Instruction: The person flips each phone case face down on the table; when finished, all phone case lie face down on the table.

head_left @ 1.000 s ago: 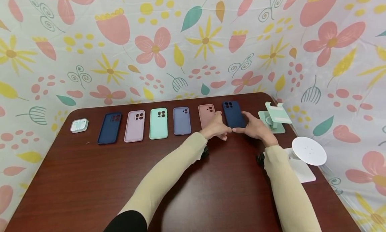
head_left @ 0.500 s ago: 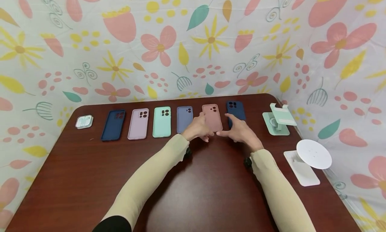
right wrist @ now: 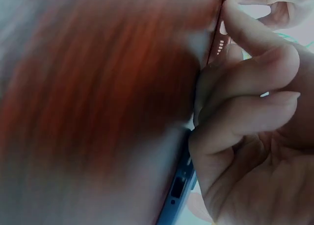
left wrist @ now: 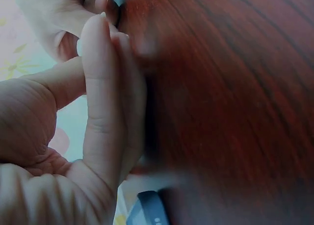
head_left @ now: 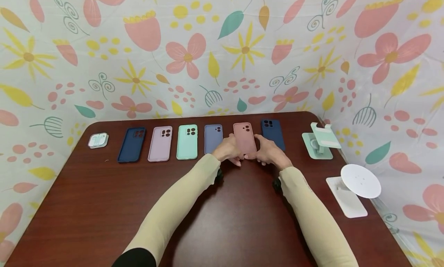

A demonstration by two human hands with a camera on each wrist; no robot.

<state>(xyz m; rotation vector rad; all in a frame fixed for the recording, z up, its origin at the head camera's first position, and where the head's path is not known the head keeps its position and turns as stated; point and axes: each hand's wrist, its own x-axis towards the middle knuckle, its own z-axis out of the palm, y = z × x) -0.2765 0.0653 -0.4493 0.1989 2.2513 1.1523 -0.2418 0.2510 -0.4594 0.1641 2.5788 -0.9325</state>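
Note:
A pink phone case (head_left: 245, 139) lies back side up near the table's far edge, with both hands at its lower corners. My left hand (head_left: 227, 147) holds its left and lower edges. Opposite, my right hand (head_left: 271, 151) grips the right edge with curled fingers, its thumb at the bottom edge. The thumbs come close together below the case. In the right wrist view, a slotted edge of the pink case (right wrist: 221, 44) shows beside the right fingers. To its left lies a lavender-blue phone case (head_left: 212, 137), partly behind the left hand; a dark blue phone case (head_left: 273, 134) lies to its right.
Farther left in the row lie a mint phone case (head_left: 187, 143), a lilac one (head_left: 160, 144) and another dark blue one (head_left: 131, 145). Boxed earphones (head_left: 98, 140) sit at the left end. A mint stand (head_left: 317, 145) and a white round-topped stand (head_left: 360, 181) occupy the right side.
Both hands have moved left from the dark blue case to the pink case, and the right hand has closed in on its right edge. The dark blue case no longer lies between them.

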